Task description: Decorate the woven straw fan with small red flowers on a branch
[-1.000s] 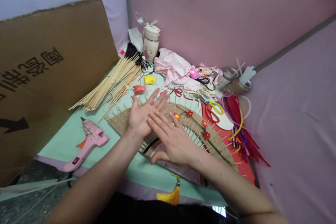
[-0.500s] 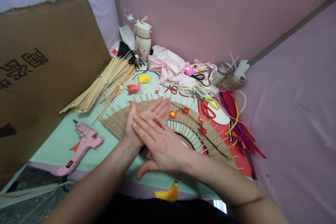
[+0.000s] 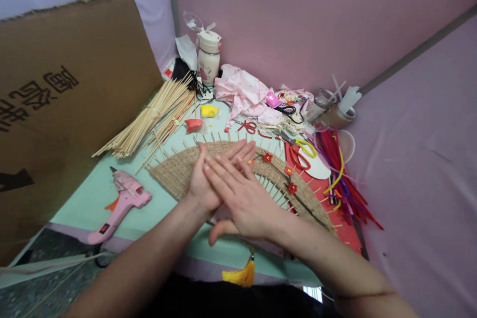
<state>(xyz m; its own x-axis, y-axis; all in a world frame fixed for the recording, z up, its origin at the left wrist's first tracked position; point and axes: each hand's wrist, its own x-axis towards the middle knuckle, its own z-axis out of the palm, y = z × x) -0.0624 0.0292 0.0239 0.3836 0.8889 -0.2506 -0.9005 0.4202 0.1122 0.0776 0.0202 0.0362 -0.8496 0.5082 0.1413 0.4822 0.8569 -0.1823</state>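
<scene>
Presently, your two hands meet above the woven fan, palm against palm. Your left hand is turned upward with the fingers stretched out, and your right hand lies flat across it, its thumb spread wide. Neither hand grips anything that I can see; whether some small piece is between the palms, I cannot tell, because the right hand covers this place.

The woven fan lies on the worktop below your hands, which hide a part of its middle. As I judge it, much of this piece is already made: the broad band is woven, a dark branch crosses its right side, and three red flowers sit along it, with another one partly hidden behind your right fingers. A yellow tassel hangs at the lower edge.

The left half of the band, where I can see it, carries no flower, so perhaps decoration is not yet complete, but this is only my guess. The red clay packet and the yellow clay packet are behind the fan, with a tiny yellow bit near them. The pink glue gun rests at the left, apart from your hands.
</scene>
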